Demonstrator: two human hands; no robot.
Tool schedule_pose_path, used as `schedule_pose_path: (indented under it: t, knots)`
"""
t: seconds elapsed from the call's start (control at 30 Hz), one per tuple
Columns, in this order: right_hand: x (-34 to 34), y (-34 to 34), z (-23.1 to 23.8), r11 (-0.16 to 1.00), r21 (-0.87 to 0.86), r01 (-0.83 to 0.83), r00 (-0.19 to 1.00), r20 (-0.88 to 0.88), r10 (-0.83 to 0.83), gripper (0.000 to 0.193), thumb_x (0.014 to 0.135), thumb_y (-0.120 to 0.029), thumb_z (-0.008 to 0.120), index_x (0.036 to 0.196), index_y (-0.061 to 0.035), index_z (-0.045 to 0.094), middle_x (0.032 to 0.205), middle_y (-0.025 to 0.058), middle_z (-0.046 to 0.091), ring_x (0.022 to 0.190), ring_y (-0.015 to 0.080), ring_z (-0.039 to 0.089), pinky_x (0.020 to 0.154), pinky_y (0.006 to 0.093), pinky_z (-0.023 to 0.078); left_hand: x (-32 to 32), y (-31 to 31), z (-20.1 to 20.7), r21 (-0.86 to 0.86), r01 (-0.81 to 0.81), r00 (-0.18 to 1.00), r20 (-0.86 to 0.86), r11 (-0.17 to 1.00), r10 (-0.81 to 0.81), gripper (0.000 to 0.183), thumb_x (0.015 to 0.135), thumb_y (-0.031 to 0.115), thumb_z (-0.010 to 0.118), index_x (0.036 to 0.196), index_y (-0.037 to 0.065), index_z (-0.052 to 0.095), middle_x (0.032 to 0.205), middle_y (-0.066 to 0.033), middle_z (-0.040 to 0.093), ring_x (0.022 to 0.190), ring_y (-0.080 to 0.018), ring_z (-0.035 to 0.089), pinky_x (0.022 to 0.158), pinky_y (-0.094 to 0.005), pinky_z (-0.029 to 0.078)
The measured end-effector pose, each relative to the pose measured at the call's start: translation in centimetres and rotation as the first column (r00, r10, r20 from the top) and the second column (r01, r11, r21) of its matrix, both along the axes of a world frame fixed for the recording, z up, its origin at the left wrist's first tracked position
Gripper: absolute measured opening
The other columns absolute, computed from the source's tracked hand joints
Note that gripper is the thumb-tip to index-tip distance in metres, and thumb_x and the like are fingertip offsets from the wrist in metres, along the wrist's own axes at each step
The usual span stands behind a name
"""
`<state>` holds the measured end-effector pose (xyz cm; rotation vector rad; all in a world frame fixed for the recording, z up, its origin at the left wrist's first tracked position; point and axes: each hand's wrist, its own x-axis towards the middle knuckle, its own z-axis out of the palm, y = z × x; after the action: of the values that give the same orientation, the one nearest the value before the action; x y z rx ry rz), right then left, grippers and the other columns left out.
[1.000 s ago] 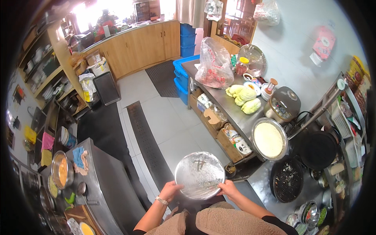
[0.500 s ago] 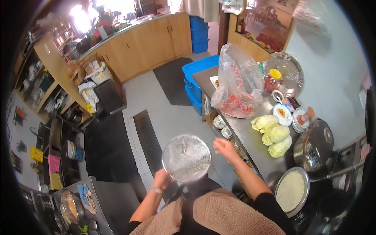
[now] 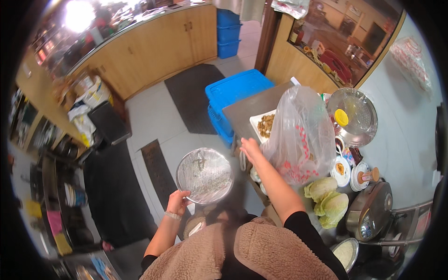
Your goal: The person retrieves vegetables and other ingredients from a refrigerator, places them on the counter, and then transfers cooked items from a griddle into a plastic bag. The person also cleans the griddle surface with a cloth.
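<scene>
My left hand (image 3: pixel 177 202) grips the rim of a round, shallow metal pan (image 3: pixel 205 176) with clear plastic film stretched across its top. The pan is held up over the floor in front of me. To the right, my right hand (image 3: pixel 251 150) reaches forward by the edge of the steel counter, loosely curled and holding nothing I can see. Closest to it are a white tray (image 3: pixel 255 122) of brown food pieces (image 3: pixel 266 125) and a big clear plastic bag (image 3: pixel 301 135) with red print.
Napa cabbages (image 3: pixel 329 205), a rice cooker (image 3: pixel 371 212), a yellow-lidded jar (image 3: pixel 341 117) and a large round metal tray (image 3: pixel 361 123) stand along the right counter. Blue lidded bins (image 3: pixel 238 88) rest at its far end. Black mats (image 3: pixel 116 186) lie on the tiled floor.
My right hand has moved forward and left, toward the counter's far part beside the bag. My view has turned rightward. The left hand still holds the film-covered pan.
</scene>
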<state>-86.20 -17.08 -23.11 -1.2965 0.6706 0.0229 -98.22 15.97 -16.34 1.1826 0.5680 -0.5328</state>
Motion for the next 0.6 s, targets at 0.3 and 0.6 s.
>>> schedule_pose_path:
  t: [0.3, 0.6]
  knots:
    - [1.9, -1.4, -5.1, 0.269, 0.634, 0.725, 0.525, -0.255, -0.812, 0.023, 0.089, -0.010, 0.044, 0.106, 0.0042, 0.043, 0.106, 0.0198, 0.053, 0.102, 0.0289, 0.052, 0.087, 0.0400, 0.046, 21.6, -4.6, 0.1, -0.078, 0.271, 0.962, -0.016, 0.960, -0.273, 0.014, 0.072, -0.001, 0.054, 0.085, -0.001, 0.057, 0.077, -0.0071, 0.060, 0.064, -0.0168, 0.060, 0.054, -0.0278, 0.053]
    - [3.6, -1.8, -4.7, -0.037, 0.550, 0.834, 0.171, -0.321, -0.931, 0.019, 0.078, 0.007, 0.047, 0.096, 0.0019, 0.048, 0.092, 0.0138, 0.057, 0.079, 0.0254, 0.060, 0.073, 0.0322, 0.054, 33.6, -6.9, -0.5, -0.013, 0.472, 0.880, -0.063, 0.882, -0.472, 0.015, 0.074, 0.000, 0.051, 0.087, -0.001, 0.057, 0.082, -0.0091, 0.061, 0.073, -0.0188, 0.060, 0.066, -0.0326, 0.051]
